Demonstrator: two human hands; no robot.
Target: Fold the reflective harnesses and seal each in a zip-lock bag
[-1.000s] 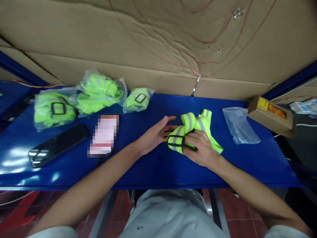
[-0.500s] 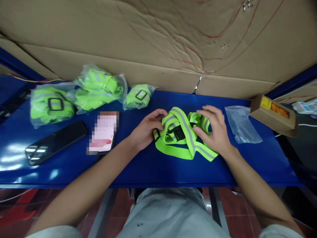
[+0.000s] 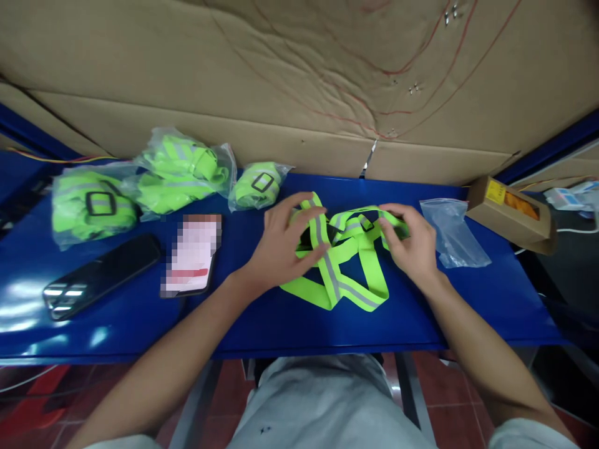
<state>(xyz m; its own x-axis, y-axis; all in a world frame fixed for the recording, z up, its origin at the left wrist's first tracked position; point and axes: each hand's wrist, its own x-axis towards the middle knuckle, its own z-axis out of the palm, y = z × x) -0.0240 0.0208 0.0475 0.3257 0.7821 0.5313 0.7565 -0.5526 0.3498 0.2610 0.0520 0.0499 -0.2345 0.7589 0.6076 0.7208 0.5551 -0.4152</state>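
A tangle of neon-yellow reflective straps [image 3: 333, 274] with a grey stripe lies in loose loops on the blue table, between my two hands. My left hand [image 3: 281, 246] is over its left side, thumb and fingers spread apart, their tips at an upright loop. At the right end, my right hand [image 3: 412, 240] pinches a strap between thumb and fingers. Black plastic pieces among the loops are partly covered by my left hand and the webbing.
Bagged neon straps [image 3: 93, 206], [image 3: 182, 168], [image 3: 259, 185] line the table's back left. Nearer are a dark phone [image 3: 100, 274] and a phone with a lit screen [image 3: 194, 255]. To the right lie a clear zip bag [image 3: 453, 234] and a cardboard box [image 3: 510, 215]. Cardboard [image 3: 281, 93] covers the back wall.
The bunched straps have been spread into wider loops, with one part drawn right. My left hand has moved over the loops; my right hand has closed on a strap.
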